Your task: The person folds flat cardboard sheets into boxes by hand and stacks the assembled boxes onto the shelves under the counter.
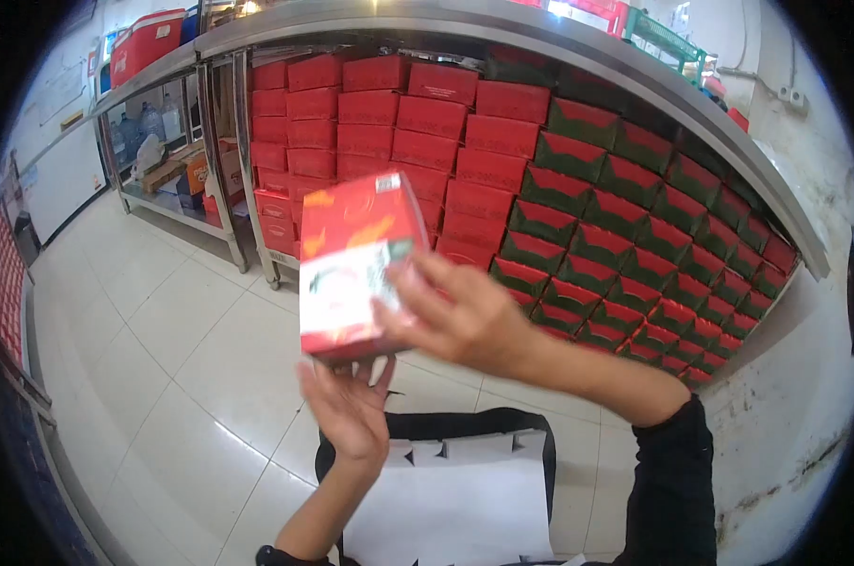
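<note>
There are one bare left hand point(351, 410), one bare right hand point(469, 316), one red-and-white printed cardboard box point(351, 245), one red plastic cooler point(149, 45), and dozens of stacked red and green-and-red cardboard boxes point(578, 156).

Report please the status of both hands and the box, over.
Left hand open under red-and-white box. Right hand at its side, grip unclear, blurred. Box raised, tilted. No obstruction seen around it.

Red-and-white printed box point(359, 269), closed-looking, slightly tilted, raised above the tiled floor point(182, 377).
</note>
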Tool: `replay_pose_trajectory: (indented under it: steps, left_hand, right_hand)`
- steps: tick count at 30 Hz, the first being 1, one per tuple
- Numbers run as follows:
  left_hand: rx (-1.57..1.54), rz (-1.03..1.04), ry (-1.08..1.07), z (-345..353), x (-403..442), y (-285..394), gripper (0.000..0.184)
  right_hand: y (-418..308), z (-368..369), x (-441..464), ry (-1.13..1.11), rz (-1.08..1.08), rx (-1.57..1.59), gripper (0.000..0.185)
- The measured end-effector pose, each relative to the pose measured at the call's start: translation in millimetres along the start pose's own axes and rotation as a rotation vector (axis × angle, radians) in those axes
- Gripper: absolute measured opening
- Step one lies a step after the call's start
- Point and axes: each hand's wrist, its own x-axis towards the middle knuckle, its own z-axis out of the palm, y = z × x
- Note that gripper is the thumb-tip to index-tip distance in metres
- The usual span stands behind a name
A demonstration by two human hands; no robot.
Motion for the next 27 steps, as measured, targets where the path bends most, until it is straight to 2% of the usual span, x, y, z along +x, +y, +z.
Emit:
replay_pose_trajectory:
  steps: [1,2,3,4,7,9,11,13,17,20,22,25,27]
  left_hand:
    - [0.036,0.067,0.004,5,15,0,0.066]
    - [0.205,0.214,0.062,13,31,1,0.068]
    - [0.418,0.367,-0.005,8,53,3,0.067]
    - [0.597,0.537,-0.028,4,81,6,0.061]
    - [0.968,0.980,-0.141,27,187,26,0.036]
    - [1.282,1.244,-0.251,55,262,40,0.030]
    - [1.584,1.389,-0.374,89,331,43,0.038]
    - [1.708,1.539,-0.343,116,380,30,0.045]
    - [1.853,1.653,-0.398,137,414,0,0.057]
    - [1.941,1.520,-0.638,123,422,-13,0.062]
    - [1.950,1.471,-0.704,109,422,-18,0.062]
    - [1.931,1.434,-0.686,93,422,-26,0.062]
    - [1.912,1.420,-0.643,94,426,-32,0.062]
  right_hand:
    - [23,3,5,0.021,0.019,0.073,0.034]
    - [44,5,6,-0.003,0.076,0.151,0.043]
    - [65,7,7,0.015,0.105,0.226,0.055]
    - [82,9,7,0.090,0.104,0.178,0.048]
    - [123,7,3,0.175,0.101,0.201,0.056]
    - [145,6,-9,0.130,0.043,-0.018,0.057]
    - [162,18,-23,0.185,-0.017,-0.059,0.056]
    - [171,27,-35,0.233,-0.074,-0.088,0.054]
    - [185,34,-49,0.250,-0.108,-0.084,0.053]
    - [190,37,-48,0.298,-0.110,-0.034,0.053]
    - [193,42,-42,0.350,-0.131,-0.014,0.055]
    - [200,56,-29,0.426,-0.122,0.033,0.050]
    - [203,58,-25,0.395,-0.103,0.047,0.048]
